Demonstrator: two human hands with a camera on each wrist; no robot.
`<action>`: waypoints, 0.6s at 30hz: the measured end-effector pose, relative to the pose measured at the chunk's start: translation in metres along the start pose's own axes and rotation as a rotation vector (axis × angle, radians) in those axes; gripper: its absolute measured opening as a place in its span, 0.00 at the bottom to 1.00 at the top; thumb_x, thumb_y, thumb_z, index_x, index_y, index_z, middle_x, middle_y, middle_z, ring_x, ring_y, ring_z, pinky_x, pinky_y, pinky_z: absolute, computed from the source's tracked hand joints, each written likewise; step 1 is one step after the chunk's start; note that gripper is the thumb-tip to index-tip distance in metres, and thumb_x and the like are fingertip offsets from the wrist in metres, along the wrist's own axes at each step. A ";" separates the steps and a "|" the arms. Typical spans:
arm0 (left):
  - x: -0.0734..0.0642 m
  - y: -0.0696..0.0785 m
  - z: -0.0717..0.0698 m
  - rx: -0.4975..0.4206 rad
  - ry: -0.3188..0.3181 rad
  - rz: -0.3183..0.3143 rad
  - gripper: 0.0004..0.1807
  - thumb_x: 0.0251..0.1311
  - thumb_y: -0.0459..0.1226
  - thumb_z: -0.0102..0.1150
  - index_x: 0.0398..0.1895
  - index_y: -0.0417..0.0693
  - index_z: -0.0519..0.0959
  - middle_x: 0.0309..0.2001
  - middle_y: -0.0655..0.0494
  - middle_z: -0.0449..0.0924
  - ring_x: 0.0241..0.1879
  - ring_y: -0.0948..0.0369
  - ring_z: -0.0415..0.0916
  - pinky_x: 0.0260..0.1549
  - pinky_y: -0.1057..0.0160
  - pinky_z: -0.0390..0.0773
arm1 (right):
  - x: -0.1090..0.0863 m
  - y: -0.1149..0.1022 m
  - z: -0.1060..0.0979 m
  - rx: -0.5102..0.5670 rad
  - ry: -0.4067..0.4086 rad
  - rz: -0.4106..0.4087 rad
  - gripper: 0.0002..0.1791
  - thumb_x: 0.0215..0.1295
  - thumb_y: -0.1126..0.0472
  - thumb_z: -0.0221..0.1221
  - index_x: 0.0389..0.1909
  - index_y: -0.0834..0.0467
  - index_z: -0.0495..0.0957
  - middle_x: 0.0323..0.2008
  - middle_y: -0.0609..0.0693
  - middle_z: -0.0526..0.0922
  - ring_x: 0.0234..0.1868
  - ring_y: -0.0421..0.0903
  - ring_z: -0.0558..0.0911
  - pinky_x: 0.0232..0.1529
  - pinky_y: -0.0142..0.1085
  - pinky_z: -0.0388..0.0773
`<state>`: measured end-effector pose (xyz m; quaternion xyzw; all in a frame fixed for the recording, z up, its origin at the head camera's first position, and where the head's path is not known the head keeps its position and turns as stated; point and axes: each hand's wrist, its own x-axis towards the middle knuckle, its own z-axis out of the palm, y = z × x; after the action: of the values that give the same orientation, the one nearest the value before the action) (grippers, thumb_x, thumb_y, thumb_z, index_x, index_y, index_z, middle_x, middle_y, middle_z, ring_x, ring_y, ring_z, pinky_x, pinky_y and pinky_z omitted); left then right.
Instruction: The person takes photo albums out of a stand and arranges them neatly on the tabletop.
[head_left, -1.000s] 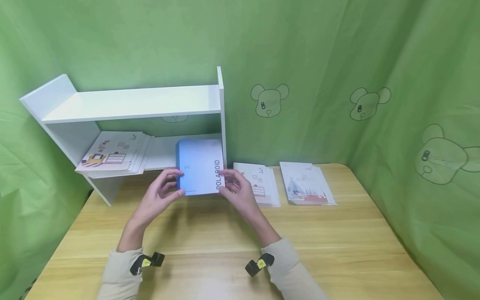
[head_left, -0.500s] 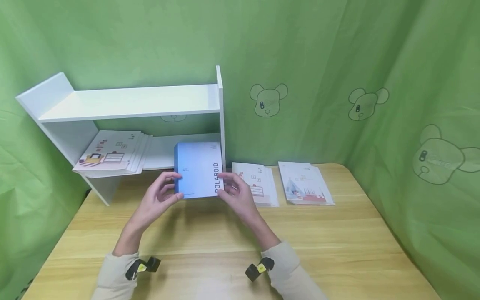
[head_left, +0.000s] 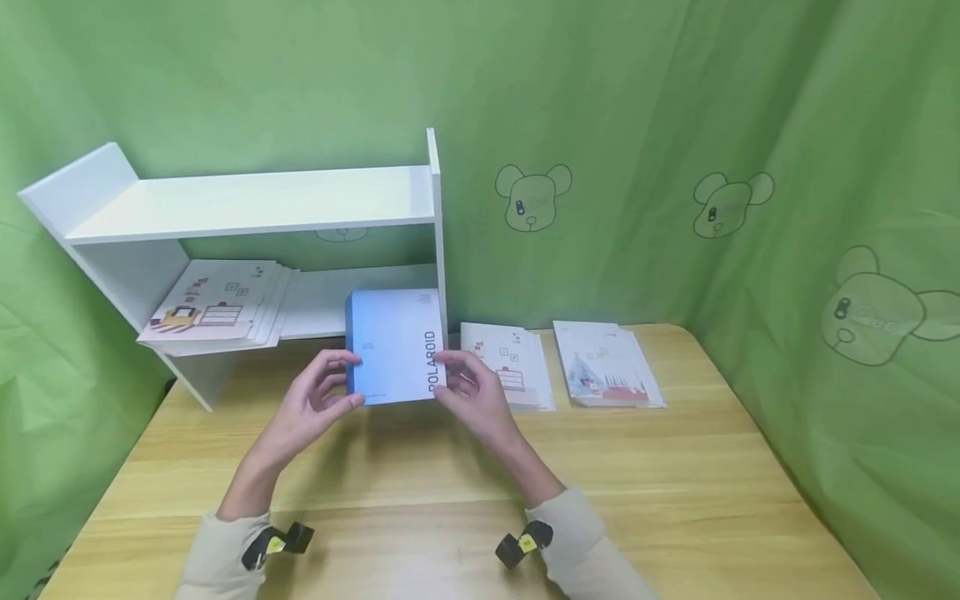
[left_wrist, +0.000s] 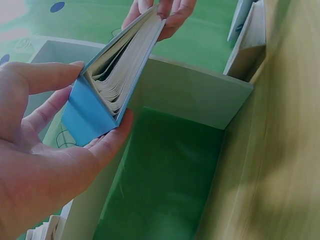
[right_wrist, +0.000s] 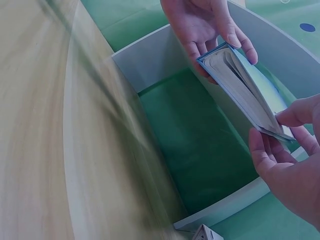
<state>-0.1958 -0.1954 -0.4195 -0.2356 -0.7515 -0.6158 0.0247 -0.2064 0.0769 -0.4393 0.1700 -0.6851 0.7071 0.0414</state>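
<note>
A blue and white photo album (head_left: 396, 346), marked POLAROID on its cover, is held in the air before the lower shelf. My left hand (head_left: 311, 404) pinches its blue spine side, thumb near the lower corner. At the opposite edge, my right hand (head_left: 480, 400) pinches the cover between thumb and fingers. The left wrist view shows the album's blue spine (left_wrist: 90, 115) and its thick pages, slightly parted. From the right wrist, the page edges (right_wrist: 240, 85) face the camera, with a hand at each end.
A white two-tier shelf (head_left: 262, 204) stands at the back left of the wooden table (head_left: 420, 483). Several white books (head_left: 217, 304) lie on its lower board at the left. Two more piles, a nearer booklet pile (head_left: 510, 367) and a farther one (head_left: 607, 367), lie right of it.
Both hands have brought the album slightly down and toward me, away from the lower shelf. Their grip looks the same. The head view has shifted a little to the right.
</note>
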 end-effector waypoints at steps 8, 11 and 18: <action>-0.006 0.001 0.002 -0.003 -0.004 0.013 0.27 0.63 0.23 0.64 0.65 0.37 0.68 0.65 0.41 0.68 0.59 0.44 0.72 0.57 0.63 0.82 | -0.005 0.001 -0.001 0.005 -0.012 -0.023 0.25 0.60 0.78 0.63 0.59 0.63 0.77 0.61 0.56 0.79 0.62 0.53 0.78 0.65 0.39 0.78; -0.007 0.002 0.002 -0.004 -0.005 0.015 0.27 0.63 0.23 0.64 0.64 0.37 0.68 0.64 0.41 0.68 0.59 0.45 0.73 0.57 0.62 0.82 | -0.007 0.000 -0.002 0.005 -0.019 -0.025 0.25 0.60 0.77 0.64 0.59 0.63 0.77 0.60 0.56 0.79 0.61 0.53 0.79 0.65 0.39 0.78; -0.010 0.001 0.003 -0.001 -0.014 0.010 0.27 0.63 0.24 0.64 0.64 0.39 0.69 0.64 0.43 0.69 0.59 0.43 0.72 0.58 0.59 0.83 | -0.010 -0.004 -0.003 0.017 -0.031 -0.012 0.25 0.60 0.78 0.63 0.59 0.65 0.76 0.62 0.57 0.78 0.63 0.54 0.78 0.66 0.43 0.77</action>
<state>-0.1857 -0.1956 -0.4221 -0.2435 -0.7502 -0.6143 0.0223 -0.1963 0.0815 -0.4388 0.1852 -0.6786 0.7100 0.0334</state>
